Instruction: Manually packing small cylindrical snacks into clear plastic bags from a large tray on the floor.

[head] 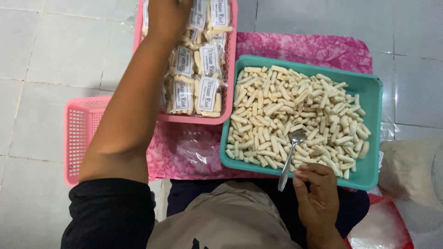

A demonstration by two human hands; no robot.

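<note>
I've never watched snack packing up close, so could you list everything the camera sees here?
Teal tray: one, teal, right of centre, full of snack sticks.
Snack sticks: too many to count, pale cream, loose in the teal tray.
Spoon: one, metal, bowl resting in the sticks.
Pink basket: one, pink, top centre, holding packets.
Sealed packets: several, clear with white labels, in that basket.
Second pink basket: one, pink, left, partly hidden by the arm.
Patterned cloth: one, pink, under the tray.
Clear plastic bag: one, on the cloth.
Left hand: reaching into the packets.
Right hand: at the spoon handle.
</note>
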